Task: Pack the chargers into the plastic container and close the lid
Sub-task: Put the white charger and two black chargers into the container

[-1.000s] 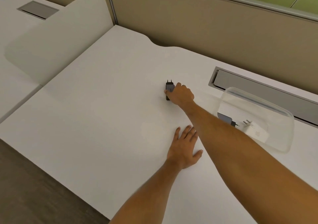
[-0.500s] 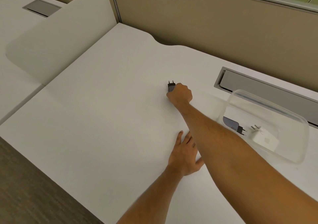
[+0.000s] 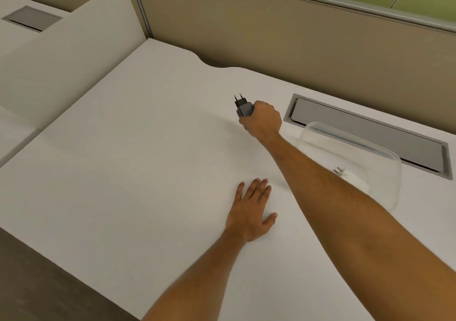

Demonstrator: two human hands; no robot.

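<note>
My right hand [image 3: 262, 120] is closed around a dark grey charger [image 3: 243, 107], lifted off the white desk with its two prongs pointing up and away. A clear plastic container [image 3: 385, 170] sits open to the right of that hand, with a white charger [image 3: 350, 176] inside it. My right forearm hides the container's left part. My left hand [image 3: 250, 208] lies flat on the desk, fingers spread, holding nothing. No lid is in view.
A grey cable hatch [image 3: 370, 133] is set into the white desk [image 3: 138, 162] just behind the container. A beige partition wall [image 3: 271, 31] runs along the back. A white divider panel [image 3: 66, 56] stands at the left. The desk's front edge drops to a dark floor [image 3: 29, 278].
My right hand has closed on the dark charger and raised it off the desk. The view has shifted, so the container sits closer to my forearm. My left hand stays flat.
</note>
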